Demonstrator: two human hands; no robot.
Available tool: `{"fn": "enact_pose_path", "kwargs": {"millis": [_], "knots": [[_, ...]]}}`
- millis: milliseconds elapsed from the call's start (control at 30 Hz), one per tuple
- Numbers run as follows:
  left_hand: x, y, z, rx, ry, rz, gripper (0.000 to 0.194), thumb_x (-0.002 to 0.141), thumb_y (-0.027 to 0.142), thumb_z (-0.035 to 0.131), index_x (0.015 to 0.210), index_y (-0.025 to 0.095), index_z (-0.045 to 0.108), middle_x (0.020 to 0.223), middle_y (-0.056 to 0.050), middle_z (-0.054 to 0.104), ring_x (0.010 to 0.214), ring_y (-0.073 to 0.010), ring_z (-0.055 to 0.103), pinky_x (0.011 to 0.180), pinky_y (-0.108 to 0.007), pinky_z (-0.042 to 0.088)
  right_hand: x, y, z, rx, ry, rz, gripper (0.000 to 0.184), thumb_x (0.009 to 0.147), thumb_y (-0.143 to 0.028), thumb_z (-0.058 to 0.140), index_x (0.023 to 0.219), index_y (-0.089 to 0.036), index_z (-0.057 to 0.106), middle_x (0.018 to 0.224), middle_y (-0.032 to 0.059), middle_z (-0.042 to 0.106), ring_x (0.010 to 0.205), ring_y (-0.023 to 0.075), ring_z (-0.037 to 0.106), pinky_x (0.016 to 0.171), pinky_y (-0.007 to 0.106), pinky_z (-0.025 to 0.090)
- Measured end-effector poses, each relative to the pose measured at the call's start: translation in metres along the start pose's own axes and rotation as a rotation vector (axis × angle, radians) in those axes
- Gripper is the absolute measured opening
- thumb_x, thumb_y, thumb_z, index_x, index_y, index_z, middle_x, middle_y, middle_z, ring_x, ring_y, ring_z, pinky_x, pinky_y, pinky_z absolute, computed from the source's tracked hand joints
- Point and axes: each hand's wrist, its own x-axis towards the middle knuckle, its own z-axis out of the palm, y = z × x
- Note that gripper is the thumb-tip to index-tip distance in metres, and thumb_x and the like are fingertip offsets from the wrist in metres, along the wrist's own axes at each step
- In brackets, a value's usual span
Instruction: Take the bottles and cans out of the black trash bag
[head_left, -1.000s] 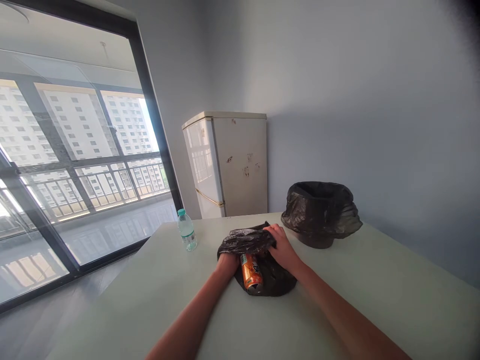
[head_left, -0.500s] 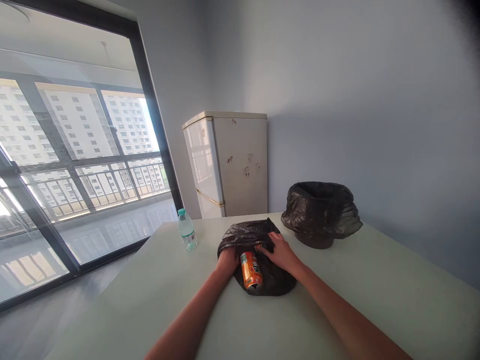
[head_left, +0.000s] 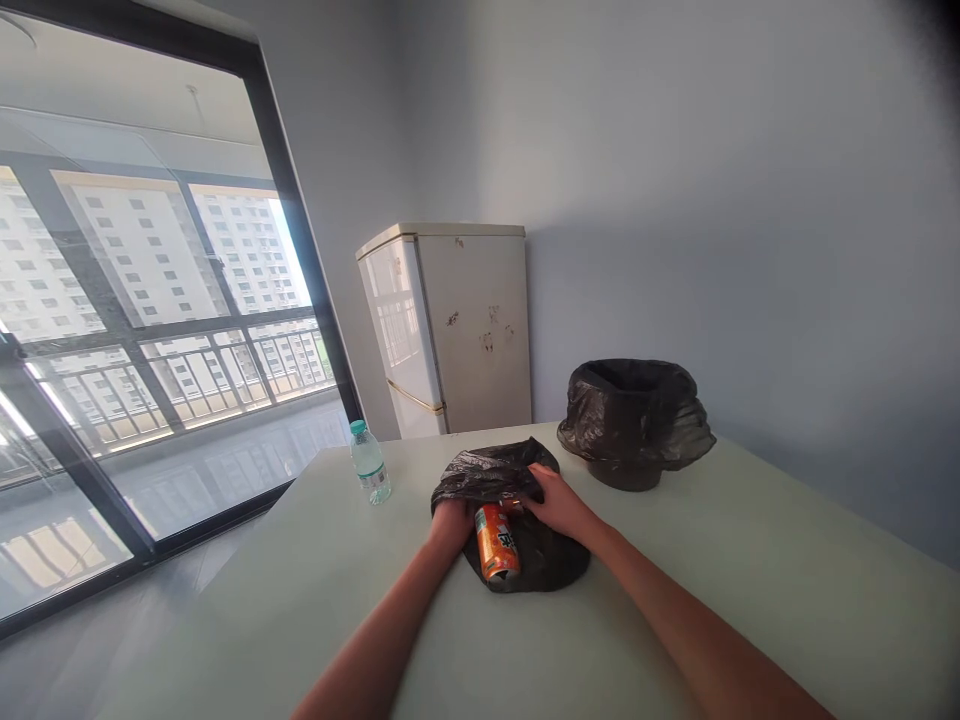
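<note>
A black plastic bag (head_left: pixel 551 555) lies on the table in front of me, its upper part bunched and folded over. On the bag's near part rests an orange drink can (head_left: pixel 497 543) on its side, one end towards me. My left hand (head_left: pixel 451 525) reaches under the bag's fold, left of the can; its fingers are hidden. My right hand (head_left: pixel 556 500) grips the edge of the bag on the right, fingers on top of the plastic and thumb near the opening. Something orange shows beside that thumb, too covered to name.
A clear plastic bottle (head_left: pixel 370 464) with a green cap stands at the back left of the pale table (head_left: pixel 262 590). At the back right is a dark bin (head_left: pixel 624 474) lined with a black bag. Behind the table stand a fridge (head_left: pixel 480 340) and the wall.
My view has turned slightly, so everything sits a little further left. The bag's fold comes down slightly lower over my left hand and the can. Both hands stay at the bag.
</note>
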Motion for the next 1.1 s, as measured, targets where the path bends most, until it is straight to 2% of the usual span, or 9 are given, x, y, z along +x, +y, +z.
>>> {"fn": "enact_pose_path", "kwargs": {"millis": [133,233,367,567,733,933,1100], "knots": [[0.0,0.0,0.001,0.033,-0.001,0.027,0.041,0.09,0.022,0.059,0.13,0.02,0.07,0.141,-0.014,0.066,0.143,-0.0358,0.052,0.124,-0.058,0.038,0.001,0.002,0.001,0.006,-0.002,-0.008,0.019,0.087,-0.014,0.065,0.104,-0.019,0.072,0.109,0.0089,0.071,0.108,0.0266,0.066,0.099,0.039,0.05],[0.0,-0.003,0.002,0.052,0.0,0.021,0.041,0.09,0.02,0.058,0.129,0.019,0.071,0.142,-0.015,0.066,0.141,-0.0372,0.053,0.122,-0.06,0.04,0.001,0.004,0.003,0.002,0.0,-0.013,0.02,0.086,-0.013,0.065,0.105,-0.018,0.072,0.109,0.0086,0.07,0.109,0.0259,0.065,0.101,0.038,0.05],[0.0,-0.007,0.004,0.069,-0.003,-0.001,0.041,0.089,0.017,0.058,0.128,0.018,0.071,0.142,-0.015,0.066,0.14,-0.037,0.055,0.121,-0.059,0.041,-0.001,0.006,0.005,-0.011,0.011,-0.007,0.023,0.087,-0.018,0.068,0.11,-0.018,0.072,0.118,0.0104,0.068,0.116,0.0274,0.063,0.105,0.041,0.049],[-0.001,-0.008,0.005,0.093,-0.004,-0.013,0.045,0.089,0.014,0.056,0.132,0.016,0.069,0.145,-0.017,0.064,0.141,-0.0375,0.054,0.123,-0.06,0.039,-0.003,0.009,0.008,-0.028,0.015,0.011,0.036,0.091,-0.035,0.07,0.123,-0.018,0.071,0.138,0.0149,0.062,0.13,0.0312,0.059,0.114,0.047,0.045],[-0.001,-0.008,0.004,0.095,-0.007,-0.026,0.038,0.087,0.016,0.059,0.122,0.019,0.074,0.133,-0.014,0.071,0.131,-0.0366,0.062,0.117,-0.058,0.046,-0.002,0.011,0.008,-0.064,-0.006,0.024,0.04,0.089,-0.03,0.069,0.127,-0.017,0.07,0.148,0.0173,0.055,0.137,0.032,0.054,0.119,0.049,0.042],[-0.001,-0.003,0.002,0.107,-0.023,0.014,0.049,0.087,0.018,0.061,0.136,0.018,0.068,0.145,-0.013,0.065,0.14,-0.0348,0.055,0.123,-0.056,0.04,0.001,0.02,0.009,-0.168,0.02,0.015,0.036,0.076,-0.012,0.07,0.112,-0.015,0.076,0.144,0.0169,0.059,0.134,0.0348,0.053,0.117,0.052,0.042],[0.0,0.0,-0.001,0.131,-0.033,0.033,0.049,0.09,0.019,0.057,0.138,0.017,0.067,0.148,-0.014,0.062,0.142,-0.0347,0.053,0.124,-0.055,0.039,0.002,0.028,0.011,-0.185,0.073,0.026,0.042,0.076,-0.011,0.068,0.117,-0.015,0.074,0.149,0.0173,0.057,0.14,0.036,0.046,0.119,0.055,0.039]]}}
